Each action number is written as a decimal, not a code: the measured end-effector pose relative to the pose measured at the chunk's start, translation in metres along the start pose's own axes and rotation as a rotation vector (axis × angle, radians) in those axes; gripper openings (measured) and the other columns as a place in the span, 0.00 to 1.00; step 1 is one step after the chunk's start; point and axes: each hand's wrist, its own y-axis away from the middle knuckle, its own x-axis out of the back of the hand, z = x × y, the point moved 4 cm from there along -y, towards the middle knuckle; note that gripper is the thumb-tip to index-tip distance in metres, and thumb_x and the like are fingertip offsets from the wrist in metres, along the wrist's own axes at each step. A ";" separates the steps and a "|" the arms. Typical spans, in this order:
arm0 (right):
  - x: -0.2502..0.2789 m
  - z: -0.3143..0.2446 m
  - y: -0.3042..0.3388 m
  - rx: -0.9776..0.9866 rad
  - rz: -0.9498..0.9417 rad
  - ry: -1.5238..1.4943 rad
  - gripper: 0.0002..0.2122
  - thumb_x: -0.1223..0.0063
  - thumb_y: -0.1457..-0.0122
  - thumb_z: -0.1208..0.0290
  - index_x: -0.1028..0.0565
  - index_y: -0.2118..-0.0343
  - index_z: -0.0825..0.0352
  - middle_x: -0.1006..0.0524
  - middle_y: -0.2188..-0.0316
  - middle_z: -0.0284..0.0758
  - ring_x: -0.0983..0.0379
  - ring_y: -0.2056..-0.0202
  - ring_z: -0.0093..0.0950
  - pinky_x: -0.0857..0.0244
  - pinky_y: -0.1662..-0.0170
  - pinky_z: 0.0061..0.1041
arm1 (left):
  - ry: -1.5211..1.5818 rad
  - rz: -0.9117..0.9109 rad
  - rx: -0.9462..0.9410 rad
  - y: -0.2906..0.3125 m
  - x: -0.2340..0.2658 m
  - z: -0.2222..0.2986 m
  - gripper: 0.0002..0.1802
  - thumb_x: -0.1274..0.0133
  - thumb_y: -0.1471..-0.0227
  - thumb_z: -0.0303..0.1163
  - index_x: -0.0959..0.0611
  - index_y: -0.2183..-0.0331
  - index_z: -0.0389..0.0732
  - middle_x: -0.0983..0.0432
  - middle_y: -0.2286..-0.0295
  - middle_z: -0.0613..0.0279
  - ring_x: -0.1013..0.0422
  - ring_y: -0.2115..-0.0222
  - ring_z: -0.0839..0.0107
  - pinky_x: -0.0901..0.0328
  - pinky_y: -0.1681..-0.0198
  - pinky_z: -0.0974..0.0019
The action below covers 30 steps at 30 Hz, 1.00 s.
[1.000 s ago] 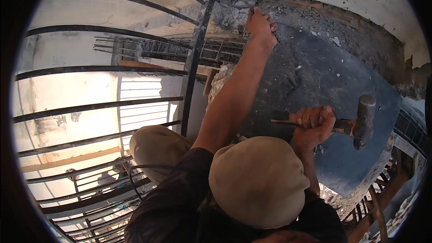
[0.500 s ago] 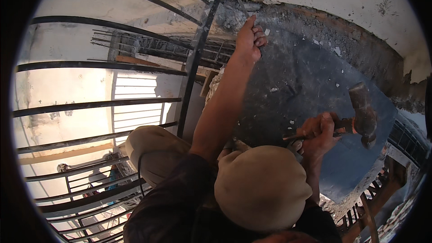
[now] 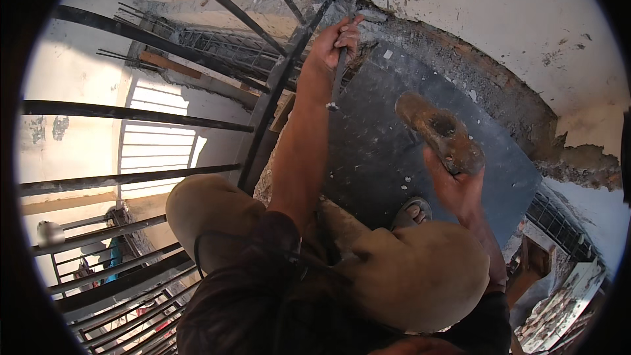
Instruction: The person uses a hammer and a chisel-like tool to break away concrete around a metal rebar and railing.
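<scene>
My left hand (image 3: pixel 334 43) is closed round a steel chisel (image 3: pixel 339 79), whose flattened struck end hangs below the fist. Its upper part reaches the broken concrete (image 3: pixel 342 3) at the foot of the wall, beside the railing post; the very tip is hard to make out. In my right hand (image 3: pixel 455 187) is a hammer, raised over the dark sheet. Its rusty, worn head (image 3: pixel 442 133) faces up toward me and hides most of the handle. A gap separates the hammer from the chisel.
A dark sheet (image 3: pixel 368 144) dotted with chips covers the surface under me. Black railing bars (image 3: pixel 151 115) run along the left. Exposed rebar (image 3: pixel 230 52) shows beyond the railing, with more (image 3: pixel 559 220) at the right. My sandalled foot (image 3: pixel 415 212) rests on the sheet.
The hammer has risen and moved left, its head now turned up toward me. The chisel shows clearly below my left fist. The whole view has shifted and turned slightly.
</scene>
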 end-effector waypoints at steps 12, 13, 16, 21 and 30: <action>-0.092 -0.129 -0.112 0.382 -0.644 0.636 0.24 0.39 0.53 0.74 0.25 0.48 0.56 0.21 0.78 0.37 0.23 0.77 0.35 0.32 0.74 0.32 | 0.451 -0.265 0.029 -0.012 -0.048 -0.021 0.13 0.66 0.32 0.34 0.33 0.67 0.37 0.41 0.80 0.67 0.41 0.83 0.81 0.37 0.81 0.78; -0.099 -0.132 -0.114 0.388 -0.701 0.668 0.24 0.39 0.53 0.74 0.26 0.48 0.56 0.21 0.78 0.36 0.23 0.77 0.36 0.32 0.74 0.33 | 0.470 -0.232 0.005 -0.009 -0.053 -0.028 0.13 0.66 0.32 0.34 0.33 0.65 0.36 0.39 0.78 0.67 0.40 0.82 0.80 0.36 0.81 0.78; -0.107 -0.141 -0.104 0.529 -0.776 0.710 0.23 0.39 0.54 0.74 0.25 0.51 0.59 0.21 0.77 0.37 0.23 0.76 0.38 0.31 0.73 0.35 | 0.536 -0.069 -0.100 0.005 -0.060 -0.049 0.11 0.66 0.32 0.33 0.33 0.61 0.35 0.36 0.75 0.66 0.39 0.79 0.79 0.34 0.79 0.77; -0.104 -0.218 -0.064 0.340 -0.887 0.707 0.15 0.39 0.52 0.74 0.23 0.59 0.63 0.20 0.76 0.40 0.23 0.75 0.40 0.30 0.73 0.35 | 0.594 0.228 -0.169 0.070 -0.123 -0.096 0.13 0.62 0.33 0.32 0.31 0.64 0.29 0.30 0.73 0.56 0.31 0.77 0.72 0.26 0.72 0.70; -0.078 -0.433 -0.004 -0.239 -0.743 0.372 0.12 0.38 0.44 0.65 0.25 0.66 0.69 0.26 0.83 0.32 0.30 0.83 0.25 0.36 0.78 0.27 | 0.013 0.806 -0.642 0.254 -0.322 -0.219 0.29 0.55 0.41 0.34 0.37 0.41 0.35 0.36 0.48 0.52 0.36 0.47 0.59 0.32 0.49 0.61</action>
